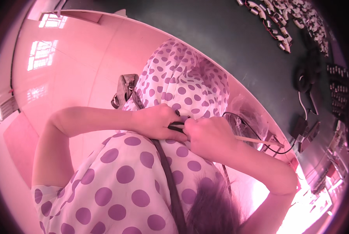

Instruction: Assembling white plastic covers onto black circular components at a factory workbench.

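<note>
Table (213,33) edge curves beside lap (174,87). Left of table: left hand (157,123), right hand (209,136), fingers narrowed, holding dark item (175,126). Glossy floor (79,72) farther left of table; small parts (314,24) heaped on table's right.

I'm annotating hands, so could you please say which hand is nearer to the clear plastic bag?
Right: the right hand is left of the clear plastic bag in the picture; the left hand is farther left.

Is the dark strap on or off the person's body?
On: the dark strap lies across the polka-dot clothing, partly hidden by the left hand.
</note>
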`<action>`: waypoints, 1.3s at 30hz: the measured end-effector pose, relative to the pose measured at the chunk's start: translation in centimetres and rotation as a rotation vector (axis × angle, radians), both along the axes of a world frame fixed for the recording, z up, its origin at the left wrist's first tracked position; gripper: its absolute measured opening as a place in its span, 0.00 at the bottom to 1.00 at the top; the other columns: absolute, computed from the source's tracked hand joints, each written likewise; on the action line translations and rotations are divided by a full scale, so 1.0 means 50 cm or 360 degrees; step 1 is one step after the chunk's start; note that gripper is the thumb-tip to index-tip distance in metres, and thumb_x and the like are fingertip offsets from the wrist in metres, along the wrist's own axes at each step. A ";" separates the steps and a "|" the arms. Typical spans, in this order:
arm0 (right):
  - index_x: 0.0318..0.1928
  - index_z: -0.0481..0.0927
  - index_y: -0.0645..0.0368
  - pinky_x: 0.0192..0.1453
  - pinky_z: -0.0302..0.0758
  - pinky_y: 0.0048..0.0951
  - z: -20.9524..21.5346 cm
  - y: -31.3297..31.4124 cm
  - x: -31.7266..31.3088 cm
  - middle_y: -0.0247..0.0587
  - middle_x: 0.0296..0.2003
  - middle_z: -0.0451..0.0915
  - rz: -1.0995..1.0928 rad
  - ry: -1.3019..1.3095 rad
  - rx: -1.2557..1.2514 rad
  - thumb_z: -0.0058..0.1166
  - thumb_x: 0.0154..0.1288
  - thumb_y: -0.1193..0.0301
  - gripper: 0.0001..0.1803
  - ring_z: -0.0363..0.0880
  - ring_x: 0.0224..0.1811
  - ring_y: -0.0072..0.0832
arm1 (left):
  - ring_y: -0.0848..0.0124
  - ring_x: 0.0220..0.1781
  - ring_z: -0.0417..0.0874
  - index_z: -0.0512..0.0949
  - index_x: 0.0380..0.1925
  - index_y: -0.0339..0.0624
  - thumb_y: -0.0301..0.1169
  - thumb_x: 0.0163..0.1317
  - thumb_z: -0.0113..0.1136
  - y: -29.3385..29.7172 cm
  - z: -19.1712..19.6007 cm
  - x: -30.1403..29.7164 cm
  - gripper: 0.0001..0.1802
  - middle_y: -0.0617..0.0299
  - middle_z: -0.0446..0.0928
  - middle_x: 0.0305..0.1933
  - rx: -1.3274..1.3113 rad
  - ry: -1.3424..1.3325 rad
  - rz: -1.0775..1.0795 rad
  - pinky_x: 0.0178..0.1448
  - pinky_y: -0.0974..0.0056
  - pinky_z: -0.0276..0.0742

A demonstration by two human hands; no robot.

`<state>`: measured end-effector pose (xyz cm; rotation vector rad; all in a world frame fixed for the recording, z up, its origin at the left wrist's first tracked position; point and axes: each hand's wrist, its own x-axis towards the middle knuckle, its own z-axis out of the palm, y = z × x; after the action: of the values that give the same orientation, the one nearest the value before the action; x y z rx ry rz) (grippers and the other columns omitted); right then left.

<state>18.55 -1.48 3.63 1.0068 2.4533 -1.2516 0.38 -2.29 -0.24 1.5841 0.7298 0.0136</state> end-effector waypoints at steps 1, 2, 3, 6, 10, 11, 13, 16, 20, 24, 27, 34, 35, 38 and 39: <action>0.25 0.73 0.64 0.23 0.73 0.36 -0.001 0.006 0.006 0.47 0.17 0.76 0.0003 -0.0001 0.0018 0.47 0.44 0.73 0.06 0.77 0.19 0.40 | 0.56 0.24 0.75 0.74 0.27 0.33 0.40 0.50 0.59 0.011 0.005 -0.005 0.18 0.47 0.72 0.19 0.0018 -0.0001 0.0003 0.30 0.60 0.71; 0.25 0.73 0.63 0.24 0.72 0.37 -0.001 0.010 0.014 0.47 0.17 0.75 -0.0091 0.0042 0.0027 0.47 0.45 0.73 0.06 0.76 0.20 0.41 | 0.58 0.25 0.75 0.74 0.25 0.35 0.40 0.48 0.61 0.022 0.010 -0.014 0.17 0.51 0.72 0.21 -0.0128 -0.0007 0.0036 0.30 0.61 0.69; 0.26 0.73 0.63 0.24 0.72 0.38 0.000 0.013 0.022 0.47 0.17 0.75 -0.0185 0.0090 0.0029 0.47 0.46 0.73 0.07 0.76 0.20 0.43 | 0.60 0.27 0.74 0.73 0.22 0.36 0.40 0.47 0.63 0.027 0.014 -0.024 0.17 0.54 0.72 0.22 -0.0280 -0.0009 0.0067 0.30 0.62 0.68; 0.26 0.74 0.61 0.23 0.71 0.39 0.007 0.015 0.034 0.47 0.16 0.75 -0.0254 0.0212 0.0055 0.47 0.46 0.74 0.05 0.75 0.18 0.43 | 0.62 0.28 0.74 0.73 0.28 0.37 0.40 0.47 0.63 0.028 0.012 -0.042 0.17 0.59 0.74 0.25 -0.0173 -0.0265 0.0156 0.44 0.61 0.65; 0.22 0.70 0.63 0.21 0.68 0.37 0.016 0.021 0.033 0.44 0.17 0.74 -0.0319 0.0329 0.0167 0.47 0.50 0.78 0.03 0.73 0.19 0.41 | 0.65 0.29 0.73 0.75 0.33 0.37 0.43 0.46 0.63 0.024 -0.011 -0.053 0.21 0.60 0.74 0.26 0.0227 -0.0442 0.0250 0.56 0.56 0.55; 0.22 0.70 0.63 0.21 0.68 0.37 0.018 0.024 0.032 0.44 0.17 0.74 -0.0318 0.0333 0.0171 0.47 0.50 0.78 0.03 0.73 0.19 0.41 | 0.65 0.29 0.72 0.76 0.33 0.36 0.44 0.44 0.64 0.027 -0.009 -0.053 0.23 0.59 0.74 0.26 0.0391 -0.0436 0.0268 0.55 0.56 0.55; 0.23 0.73 0.60 0.18 0.69 0.37 0.021 0.028 0.032 0.46 0.15 0.74 -0.0331 0.0438 0.0297 0.49 0.48 0.73 0.04 0.74 0.15 0.41 | 0.66 0.27 0.72 0.76 0.32 0.36 0.44 0.42 0.66 0.034 -0.006 -0.052 0.23 0.59 0.73 0.24 0.0471 -0.0524 0.0333 0.55 0.56 0.55; 0.23 0.73 0.59 0.18 0.69 0.36 0.028 0.028 0.029 0.44 0.14 0.73 -0.0336 0.0413 0.0369 0.49 0.48 0.73 0.03 0.74 0.15 0.39 | 0.66 0.24 0.70 0.77 0.29 0.36 0.44 0.39 0.68 0.035 0.001 -0.053 0.23 0.59 0.71 0.21 0.0491 -0.0576 0.0393 0.52 0.56 0.58; 0.23 0.73 0.59 0.18 0.69 0.35 0.028 0.028 0.032 0.43 0.14 0.73 -0.0315 0.0435 0.0338 0.49 0.48 0.73 0.03 0.74 0.14 0.39 | 0.68 0.22 0.67 0.75 0.25 0.38 0.44 0.44 0.65 0.021 -0.013 -0.058 0.20 0.61 0.69 0.18 0.0342 -0.0494 0.0397 0.35 0.63 0.64; 0.23 0.74 0.60 0.19 0.70 0.34 0.022 0.031 0.030 0.44 0.15 0.73 -0.0234 0.0382 0.0326 0.49 0.44 0.75 0.03 0.74 0.15 0.38 | 0.67 0.21 0.65 0.72 0.21 0.38 0.45 0.45 0.64 0.004 -0.021 -0.053 0.20 0.60 0.67 0.17 0.0256 -0.0439 0.0495 0.27 0.64 0.62; 0.23 0.74 0.62 0.21 0.72 0.34 0.021 0.023 0.030 0.45 0.15 0.74 -0.0154 0.0297 0.0285 0.48 0.41 0.76 0.05 0.75 0.16 0.39 | 0.65 0.22 0.66 0.72 0.21 0.37 0.45 0.48 0.63 0.005 -0.020 -0.047 0.21 0.59 0.67 0.17 0.0209 -0.0449 0.0454 0.30 0.63 0.63; 0.24 0.74 0.65 0.24 0.73 0.35 0.021 0.022 0.027 0.48 0.17 0.76 -0.0003 0.0114 0.0132 0.47 0.40 0.75 0.08 0.77 0.19 0.40 | 0.57 0.20 0.64 0.68 0.18 0.36 0.44 0.50 0.60 -0.002 -0.020 -0.033 0.21 0.54 0.65 0.16 0.0140 -0.0470 0.0334 0.30 0.61 0.61; 0.24 0.74 0.65 0.24 0.73 0.35 0.020 0.021 0.026 0.48 0.17 0.76 -0.0005 0.0114 0.0127 0.47 0.40 0.75 0.08 0.77 0.19 0.40 | 0.57 0.21 0.64 0.68 0.17 0.36 0.44 0.51 0.59 -0.003 -0.019 -0.032 0.21 0.54 0.64 0.15 0.0067 -0.0452 0.0318 0.30 0.61 0.61; 0.25 0.74 0.65 0.25 0.73 0.35 0.021 0.023 0.023 0.49 0.18 0.76 0.0035 0.0042 0.0064 0.47 0.40 0.74 0.08 0.77 0.20 0.40 | 0.56 0.22 0.65 0.69 0.16 0.36 0.44 0.51 0.59 -0.005 -0.020 -0.028 0.21 0.54 0.63 0.13 0.0000 -0.0324 0.0313 0.30 0.60 0.61; 0.25 0.74 0.65 0.25 0.73 0.35 0.023 0.024 0.021 0.49 0.18 0.76 0.0070 0.0014 0.0060 0.47 0.41 0.74 0.08 0.78 0.20 0.40 | 0.56 0.22 0.65 0.69 0.16 0.36 0.44 0.51 0.59 -0.006 -0.020 -0.026 0.21 0.54 0.63 0.13 -0.0010 -0.0324 0.0313 0.30 0.60 0.61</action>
<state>19.61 -0.29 4.78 0.9537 2.5002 -1.2030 -0.94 -2.58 -1.26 1.4747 0.7211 0.3120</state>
